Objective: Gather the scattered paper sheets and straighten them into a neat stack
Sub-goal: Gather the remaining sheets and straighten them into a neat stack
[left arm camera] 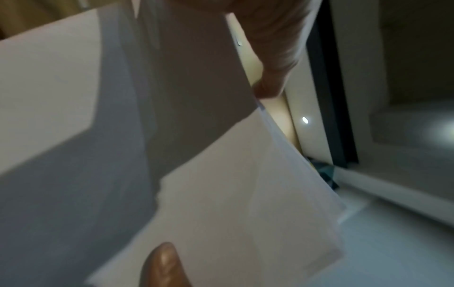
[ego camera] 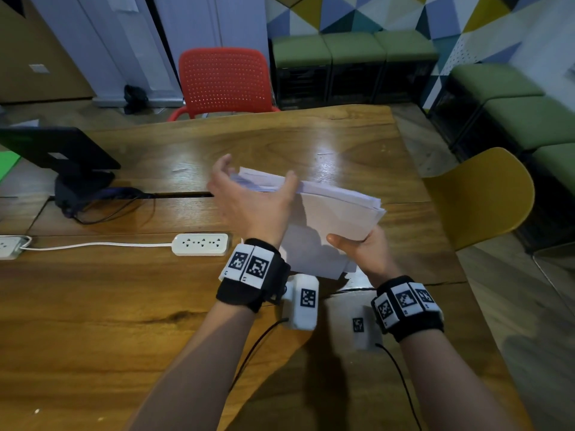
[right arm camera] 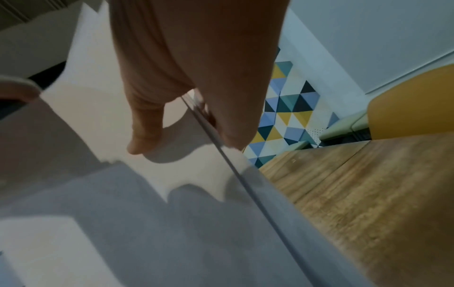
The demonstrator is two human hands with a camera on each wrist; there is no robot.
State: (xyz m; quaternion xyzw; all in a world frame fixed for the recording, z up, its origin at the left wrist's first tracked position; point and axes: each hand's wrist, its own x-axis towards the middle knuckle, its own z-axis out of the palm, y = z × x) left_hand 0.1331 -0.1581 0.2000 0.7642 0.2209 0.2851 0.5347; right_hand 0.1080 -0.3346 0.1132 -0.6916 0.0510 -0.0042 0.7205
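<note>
Wooden table (ego camera: 130, 321), right half: sheets (ego camera: 339, 213) held just above it, long axis running from near edge toward far left. Right hand (ego camera: 362, 248) pinches the near right corner, thumb on top. Left hand (ego camera: 249, 200), fingers spread and uncurled, cups the far left end. Sheet edges uneven; undersides hidden, wrist views blurred.

Paper sheets (ego camera: 336, 209) above table (ego camera: 311, 141); power strip (ego camera: 200, 244) left, monitor (ego camera: 59, 150) far left
</note>
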